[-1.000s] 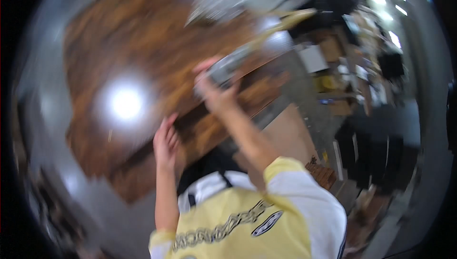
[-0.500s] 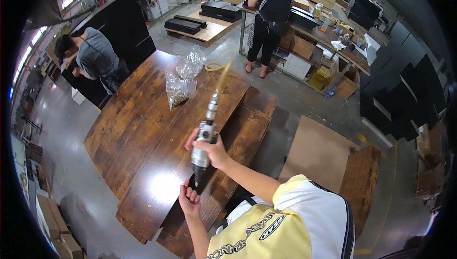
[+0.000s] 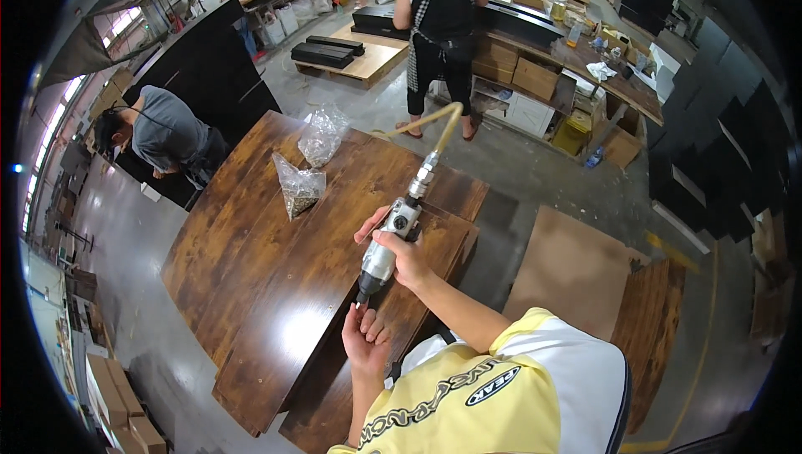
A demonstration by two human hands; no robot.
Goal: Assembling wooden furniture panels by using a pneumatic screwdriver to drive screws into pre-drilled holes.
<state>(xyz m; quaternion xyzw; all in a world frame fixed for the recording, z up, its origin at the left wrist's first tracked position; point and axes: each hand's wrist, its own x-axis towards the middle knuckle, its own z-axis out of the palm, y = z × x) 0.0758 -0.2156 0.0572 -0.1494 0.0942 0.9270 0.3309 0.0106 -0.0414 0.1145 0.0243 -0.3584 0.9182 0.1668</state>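
Note:
My right hand [image 3: 399, 252] is wrapped round the body of a silver air screwdriver [image 3: 382, 260], which lies at a slant above the boards. A yellowish air hose [image 3: 451, 124] runs from its far end. Close to the black nose and bit, my left hand [image 3: 366, 342] has its fingers curled, with thumb and forefinger pinched at the bit's tip. Whatever they pinch is too small to make out. Under both hands is a dark brown wood-grain tabletop [image 3: 242, 245] made of several boards, with small holes in it.
Two clear plastic bags, one of small hardware [image 3: 299, 193] and another [image 3: 323, 132] behind it, lie on the tabletop. A bent-over person [image 3: 171, 132] works at the left; another in an apron [image 3: 440, 28] stands beyond. Black panels [image 3: 710, 145] stand at the right, near a cardboard sheet [image 3: 555, 262].
The screwdriver and both hands have shifted right in view, and the bit now meets the left fingertips. The hose has bent over to the right. The aproned person has turned and moved left.

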